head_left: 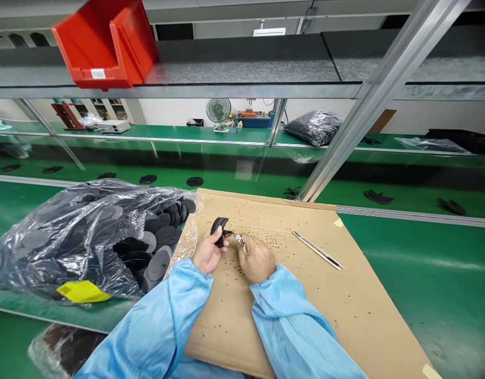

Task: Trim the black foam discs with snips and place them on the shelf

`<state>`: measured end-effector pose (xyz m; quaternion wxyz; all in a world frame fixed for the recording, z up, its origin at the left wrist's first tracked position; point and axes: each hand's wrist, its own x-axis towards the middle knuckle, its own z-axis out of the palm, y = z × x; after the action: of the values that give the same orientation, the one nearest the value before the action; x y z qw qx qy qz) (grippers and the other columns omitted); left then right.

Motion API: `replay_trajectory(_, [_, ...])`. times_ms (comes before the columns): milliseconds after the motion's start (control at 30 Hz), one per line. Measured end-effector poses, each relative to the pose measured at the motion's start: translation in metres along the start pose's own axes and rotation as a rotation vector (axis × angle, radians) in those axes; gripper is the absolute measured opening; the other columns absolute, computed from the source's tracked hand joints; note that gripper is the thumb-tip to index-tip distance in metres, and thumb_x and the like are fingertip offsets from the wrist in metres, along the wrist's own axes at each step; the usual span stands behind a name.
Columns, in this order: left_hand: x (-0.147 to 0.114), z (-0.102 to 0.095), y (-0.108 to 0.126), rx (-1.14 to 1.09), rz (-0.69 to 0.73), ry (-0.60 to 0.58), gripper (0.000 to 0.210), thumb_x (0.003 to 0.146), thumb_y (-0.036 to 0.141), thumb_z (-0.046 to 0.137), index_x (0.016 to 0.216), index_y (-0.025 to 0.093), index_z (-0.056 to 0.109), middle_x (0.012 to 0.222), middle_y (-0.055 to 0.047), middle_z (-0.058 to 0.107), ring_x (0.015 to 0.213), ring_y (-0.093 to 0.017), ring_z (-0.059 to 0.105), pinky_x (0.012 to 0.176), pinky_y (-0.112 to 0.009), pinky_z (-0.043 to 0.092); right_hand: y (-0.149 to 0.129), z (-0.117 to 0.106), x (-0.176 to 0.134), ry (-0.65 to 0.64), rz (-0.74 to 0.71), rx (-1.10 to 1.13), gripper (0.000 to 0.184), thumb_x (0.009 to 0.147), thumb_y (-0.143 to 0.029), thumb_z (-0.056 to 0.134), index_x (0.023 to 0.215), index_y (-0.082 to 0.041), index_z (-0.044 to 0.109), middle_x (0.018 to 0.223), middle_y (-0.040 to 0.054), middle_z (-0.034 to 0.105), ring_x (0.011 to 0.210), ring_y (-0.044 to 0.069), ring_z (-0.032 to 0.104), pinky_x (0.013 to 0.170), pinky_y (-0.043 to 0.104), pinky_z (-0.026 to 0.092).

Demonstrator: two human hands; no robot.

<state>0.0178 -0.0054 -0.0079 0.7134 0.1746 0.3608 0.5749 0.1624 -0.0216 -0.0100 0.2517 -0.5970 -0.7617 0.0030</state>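
Above a cardboard sheet (305,305), my left hand (208,252) grips a black curved plastic part (219,227) between thumb and fingers. My right hand (257,258) is closed around small metal nippers (240,241), whose jaws meet the inner side of that part. Tiny black bits lie scattered over the cardboard around both hands. To the right rests a slim utility knife (318,250). At my left, a clear plastic bag (69,221) spills black round discs (163,235) toward the cardboard's edge.
A yellow label (83,291) lies on the bag. Behind the cardboard, black parts (194,181) sit spaced along a green conveyor belt (234,176). A slanted metal post (379,105) rises at the right. Overhead, a red bin (108,45) stands on a shelf (234,66).
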Motion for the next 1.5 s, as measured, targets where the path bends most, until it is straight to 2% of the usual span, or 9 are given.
replay_trajectory(233, [-0.0007,-0.0008,-0.0009,0.014,0.017,0.001,0.021,0.083,0.023,0.062,0.098,0.013,0.052,0.078,-0.006,0.061,0.053,-0.008,0.053,0.043,-0.016,0.041,0.0036,0.0026,0.0001,0.036,-0.009,-0.004,0.022,0.086,-0.023,0.048,0.103,-0.021,0.063,0.084,0.0050,0.065,0.076,0.021,0.057,0.067,0.027,0.035])
replay_trajectory(433, [0.0002,-0.0016,-0.0023,0.021,0.046,0.002,0.026,0.080,0.025,0.067,0.098,0.013,0.053,0.080,-0.006,0.061,0.055,-0.008,0.054,0.043,-0.016,0.041,0.0022,0.0004,0.0006,-0.042,0.018,0.020,0.024,0.084,-0.018,0.048,0.103,-0.021,0.062,0.084,0.0047,0.065,0.075,0.020,0.058,0.065,0.026,0.037])
replay_trajectory(667, [-0.0008,-0.0001,-0.0004,0.005,0.044,0.006,0.023,0.080,0.023,0.066,0.096,0.012,0.053,0.078,-0.006,0.060,0.054,-0.008,0.054,0.043,-0.016,0.042,0.0031,0.0037,0.0026,-0.140,0.047,0.473,0.027,0.082,-0.019,0.052,0.105,-0.027,0.064,0.094,-0.0007,0.068,0.084,0.018,0.062,0.074,0.025,0.044])
replay_trajectory(800, [-0.0012,0.0009,0.0012,-0.012,0.035,-0.003,0.023,0.081,0.022,0.065,0.098,0.012,0.054,0.077,-0.006,0.060,0.053,-0.008,0.053,0.042,-0.016,0.041,0.0035,0.0017,0.0043,-0.169,0.075,0.590,0.026,0.080,-0.023,0.054,0.104,-0.024,0.065,0.093,0.0006,0.069,0.082,0.018,0.062,0.075,0.027,0.046])
replay_trajectory(900, [-0.0012,0.0008,0.0013,-0.019,0.040,-0.002,0.027,0.081,0.022,0.064,0.104,0.013,0.053,0.077,-0.005,0.060,0.053,-0.008,0.053,0.042,-0.016,0.041,0.0033,0.0005,0.0035,-0.140,0.089,0.475,0.024,0.081,-0.024,0.053,0.102,-0.024,0.064,0.092,0.0013,0.068,0.084,0.020,0.061,0.074,0.028,0.045])
replay_trajectory(1067, [-0.0010,0.0004,0.0007,-0.009,0.048,0.000,0.027,0.080,0.023,0.066,0.101,0.013,0.053,0.077,-0.004,0.059,0.054,-0.008,0.053,0.043,-0.016,0.041,0.0026,0.0029,0.0003,-0.069,0.042,0.256,0.026,0.082,-0.023,0.054,0.106,-0.023,0.061,0.097,0.0043,0.066,0.091,0.021,0.059,0.079,0.028,0.043])
replay_trajectory(1233, [-0.0015,0.0008,-0.0003,0.009,0.058,-0.007,0.030,0.077,0.024,0.069,0.100,0.014,0.052,0.077,-0.004,0.059,0.054,-0.009,0.054,0.043,-0.016,0.041,0.0022,0.0036,-0.0008,-0.028,0.020,0.186,0.026,0.083,-0.023,0.052,0.108,-0.022,0.060,0.096,0.0047,0.065,0.088,0.021,0.059,0.077,0.028,0.043])
replay_trajectory(1500, [-0.0013,0.0004,-0.0023,0.034,0.087,0.003,0.040,0.071,0.028,0.075,0.101,0.015,0.052,0.077,-0.002,0.058,0.055,-0.009,0.054,0.044,-0.017,0.041,0.0010,-0.0014,-0.0002,-0.078,0.056,0.135,0.031,0.083,-0.018,0.049,0.111,-0.024,0.060,0.095,0.0035,0.066,0.084,0.020,0.060,0.071,0.026,0.042])
